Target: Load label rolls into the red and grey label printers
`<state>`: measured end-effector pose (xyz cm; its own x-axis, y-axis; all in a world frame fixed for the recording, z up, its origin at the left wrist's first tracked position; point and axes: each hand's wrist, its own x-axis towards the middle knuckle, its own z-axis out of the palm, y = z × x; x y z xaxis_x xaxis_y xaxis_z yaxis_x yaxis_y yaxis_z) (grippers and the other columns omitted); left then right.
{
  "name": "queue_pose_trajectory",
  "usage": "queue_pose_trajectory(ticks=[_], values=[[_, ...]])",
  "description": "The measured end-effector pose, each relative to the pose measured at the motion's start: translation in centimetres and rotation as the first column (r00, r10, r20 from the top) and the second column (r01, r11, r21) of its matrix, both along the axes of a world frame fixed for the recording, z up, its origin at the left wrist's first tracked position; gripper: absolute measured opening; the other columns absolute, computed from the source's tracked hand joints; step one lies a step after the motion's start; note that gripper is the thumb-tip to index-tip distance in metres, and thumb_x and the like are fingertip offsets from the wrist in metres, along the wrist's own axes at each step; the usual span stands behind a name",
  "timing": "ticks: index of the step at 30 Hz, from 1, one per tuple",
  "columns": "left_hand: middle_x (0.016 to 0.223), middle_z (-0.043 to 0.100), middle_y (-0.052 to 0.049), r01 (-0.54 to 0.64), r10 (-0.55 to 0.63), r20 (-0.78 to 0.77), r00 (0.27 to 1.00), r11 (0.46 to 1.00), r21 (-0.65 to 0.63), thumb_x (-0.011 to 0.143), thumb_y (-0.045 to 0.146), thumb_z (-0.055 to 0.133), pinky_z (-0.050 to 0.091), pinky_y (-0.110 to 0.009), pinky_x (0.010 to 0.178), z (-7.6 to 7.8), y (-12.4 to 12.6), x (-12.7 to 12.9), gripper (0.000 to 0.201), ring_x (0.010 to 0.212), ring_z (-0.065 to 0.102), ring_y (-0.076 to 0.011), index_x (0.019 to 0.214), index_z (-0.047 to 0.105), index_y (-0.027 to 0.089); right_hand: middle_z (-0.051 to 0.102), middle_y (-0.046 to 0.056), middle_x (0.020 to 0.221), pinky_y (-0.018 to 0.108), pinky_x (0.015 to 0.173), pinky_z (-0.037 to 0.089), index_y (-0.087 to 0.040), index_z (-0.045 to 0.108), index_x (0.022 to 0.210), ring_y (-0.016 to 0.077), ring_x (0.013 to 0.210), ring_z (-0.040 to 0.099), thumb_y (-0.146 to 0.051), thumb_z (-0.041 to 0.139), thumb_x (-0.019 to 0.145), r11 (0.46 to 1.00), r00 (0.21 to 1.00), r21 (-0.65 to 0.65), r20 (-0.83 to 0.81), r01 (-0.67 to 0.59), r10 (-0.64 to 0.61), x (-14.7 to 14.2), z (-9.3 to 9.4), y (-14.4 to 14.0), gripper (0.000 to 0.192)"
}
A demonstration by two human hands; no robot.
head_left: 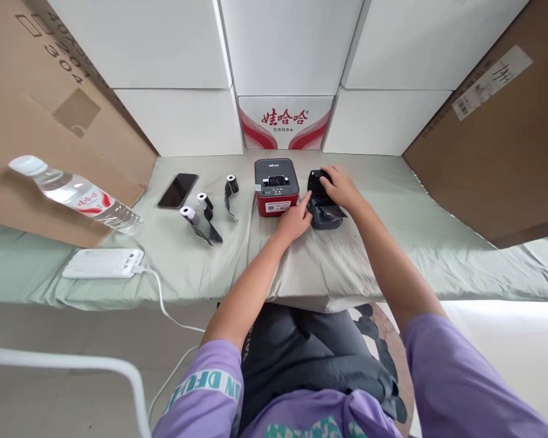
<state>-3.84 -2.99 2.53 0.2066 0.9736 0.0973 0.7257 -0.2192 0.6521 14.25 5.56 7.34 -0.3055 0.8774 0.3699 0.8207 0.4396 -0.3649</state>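
Note:
A small black label printer point(325, 210) lies on the cloth-covered table with its lid point(317, 182) raised and a dark strip sticking out toward the right. My right hand point(340, 186) grips the lid's upper right edge between thumb and fingers. At the printer's left side, my left hand point(295, 221) holds the body, its index finger stretched along the edge by the hinge. The printer's inside is partly hidden by the lid and my fingers. Just left of it stands a red and black box point(276, 188) with a printer pictured on top.
Left of the box lie small paper rolls point(231, 184) with dark printed tails, a phone point(178, 190), a white power bank point(103, 263) with a cable, and a tilted water bottle point(80, 193). Cardboard boxes point(497, 140) flank the table; white boxes point(178, 121) line the back.

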Motion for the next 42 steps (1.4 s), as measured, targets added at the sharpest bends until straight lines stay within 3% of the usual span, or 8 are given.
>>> queue_pose_trajectory(ticks=[6,11,16,26,30,35,38,42], values=[[0.104,0.078,-0.008,-0.019,0.019,-0.011,1.0,1.0,0.006,0.1,0.021,0.047,0.051,-0.033,0.087,0.1,0.0,0.3,0.08,0.094,0.072,-0.0248,0.175,0.019,0.023,0.075,0.017,0.118,0.048,0.103,0.052,-0.019,0.079,0.106,0.0328,0.115,0.066,-0.039,0.042,0.105,0.997,0.996,-0.016,0.041,-0.075,0.075,1.5,-0.1,-5.7,0.041],[0.106,0.078,-0.008,0.021,-0.021,-0.038,0.999,1.0,-0.01,0.1,0.021,0.046,0.051,-0.032,0.087,0.2,-0.4,0.3,0.078,0.094,0.072,-0.0246,0.174,0.023,0.027,0.073,0.015,0.138,0.046,0.103,0.049,-0.019,0.082,0.114,0.0335,0.128,0.065,-0.04,0.037,0.109,0.996,0.984,-0.091,0.176,0.014,0.002,0.7,0.3,-8.7,0.049],[0.105,0.078,-0.008,0.007,-0.007,-0.018,1.0,1.0,-0.013,0.1,0.02,0.048,0.052,-0.032,0.088,-0.3,0.0,0.2,0.078,0.095,0.072,-0.0246,0.174,0.025,0.026,0.072,0.021,0.134,0.05,0.105,0.042,-0.013,0.08,0.116,0.0373,0.12,0.065,-0.043,0.038,0.108,0.996,0.943,-0.053,0.328,0.078,-0.056,-1.0,0.3,-9.7,0.052],[0.107,0.078,-0.007,0.02,-0.02,-0.012,1.0,1.0,-0.012,0.099,0.019,0.05,0.053,-0.03,0.09,-0.8,-0.5,-0.3,0.079,0.096,0.072,-0.0217,0.174,0.026,0.021,0.071,0.021,0.135,0.046,0.105,0.048,-0.013,0.082,0.109,0.0366,0.126,0.064,-0.044,0.043,0.107,0.98,0.913,-0.163,0.406,0.111,-0.036,-1.3,1.7,-8.7,0.049],[0.114,0.079,-0.011,-0.007,0.005,-0.057,0.998,0.999,-0.038,0.099,0.022,0.05,0.053,-0.031,0.092,-0.3,-0.6,-0.1,0.072,0.104,0.073,-0.0241,0.17,0.037,0.016,0.067,0.016,0.147,0.037,0.105,0.051,-0.017,0.077,0.124,0.0289,0.132,0.064,-0.031,0.037,0.11,0.969,0.916,-0.231,0.402,0.088,0.013,-0.6,2.1,-8.7,0.045],[0.117,0.08,-0.013,-0.026,0.021,-0.085,0.996,0.998,-0.056,0.101,0.024,0.048,0.054,-0.034,0.096,-0.1,-0.7,-0.1,0.062,0.11,0.073,-0.0268,0.163,0.051,0.02,0.071,0.019,0.139,0.04,0.098,0.055,-0.016,0.076,0.124,0.031,0.121,0.071,-0.036,0.033,0.111,0.957,0.856,-0.252,0.516,0.141,0.01,-1.7,3.1,-8.8,0.05],[0.12,0.08,-0.014,-0.031,0.025,-0.091,0.996,0.997,-0.066,0.1,0.024,0.048,0.054,-0.036,0.098,-0.2,-0.6,0.0,0.062,0.112,0.074,-0.0284,0.162,0.053,0.02,0.071,0.017,0.141,0.04,0.1,0.055,-0.019,0.077,0.124,0.0307,0.124,0.071,-0.032,0.033,0.11,0.95,0.887,-0.278,0.462,0.144,0.001,-2.0,3.9,-7.6,0.048],[0.121,0.08,-0.014,-0.031,0.023,-0.109,0.994,0.997,-0.071,0.101,0.026,0.049,0.055,-0.037,0.099,-0.3,-0.4,0.1,0.063,0.113,0.074,-0.0291,0.164,0.05,0.021,0.067,0.014,0.151,0.041,0.108,0.053,-0.02,0.069,0.144,0.0316,0.137,0.065,-0.02,0.049,0.102,0.937,0.906,-0.316,0.424,0.146,0.002,-1.4,4.5,-4.6,0.046]])
